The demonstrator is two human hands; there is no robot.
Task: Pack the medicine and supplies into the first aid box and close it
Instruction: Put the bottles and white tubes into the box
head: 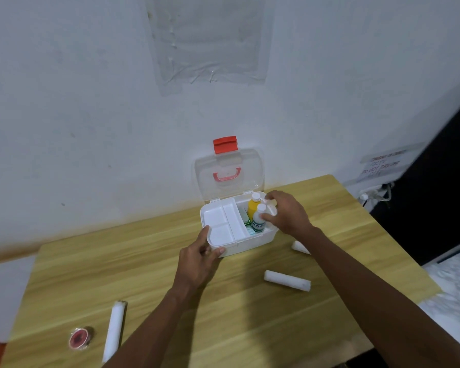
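The first aid box [250, 241] stands open on the wooden table [223, 314], near the wall, and its clear lid [229, 176] with the red latch [225, 145] is upright behind it. A white tray [223, 224] covers the left part of the box. In the right part stand a yellow bottle [253, 207] and a white bottle [258, 220], close together, with a green pack [246, 219] beside them.

The left hand [199, 258] holds the front left corner of the box, thumb against the side and fingers closed around the rim. The right hand [284, 212] is over the right part of the box, and its fingers are pinched on a small clear bottle [269, 207] just beside the white one.

Three white bandage rolls lie on the table outside the box: one [287, 280] in front of it, one [300, 247] partly hidden by the right forearm, one [114, 330] far left. A red tape roll [79, 338] lies near the last one.
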